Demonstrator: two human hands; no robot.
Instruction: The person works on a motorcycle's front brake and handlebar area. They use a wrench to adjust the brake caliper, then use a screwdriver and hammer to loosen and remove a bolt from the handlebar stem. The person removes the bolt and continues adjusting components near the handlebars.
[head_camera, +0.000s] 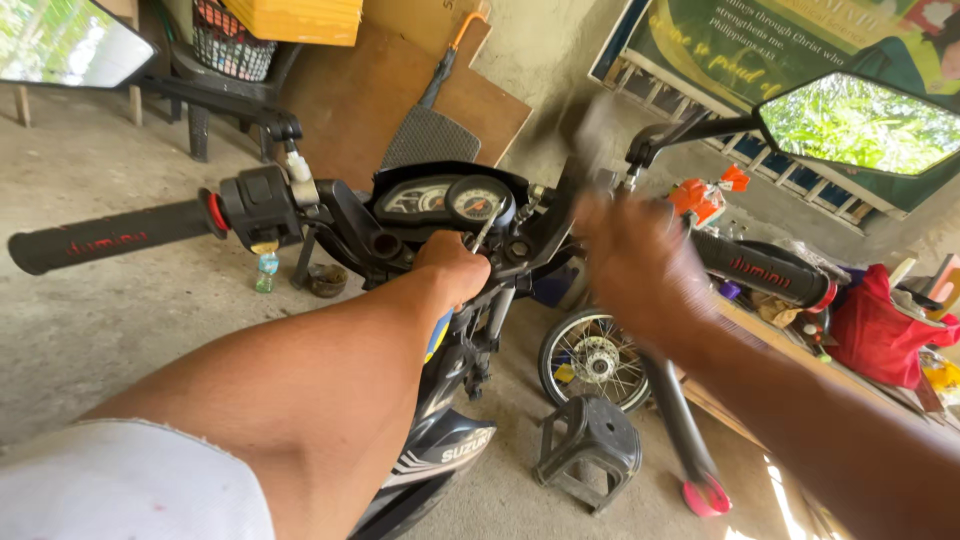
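L hand (452, 268) closed on screwdriver (484, 228), tip at instrument cluster (447, 201) of motorcycle (440, 300), prob. to steady it. R hand (630, 265) blurred near right grip (762, 270); state unclear.

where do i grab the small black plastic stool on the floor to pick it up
Take the stool by the rim of its seat, coming from above: it stands upright beside the spoked wheel, its top bare, its splayed legs awkward to grip.

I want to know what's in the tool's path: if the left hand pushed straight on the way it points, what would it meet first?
Most likely the instrument cluster: the left hand holds a thin metal tool whose tip already lies at the round gauge, though depth is unclear.
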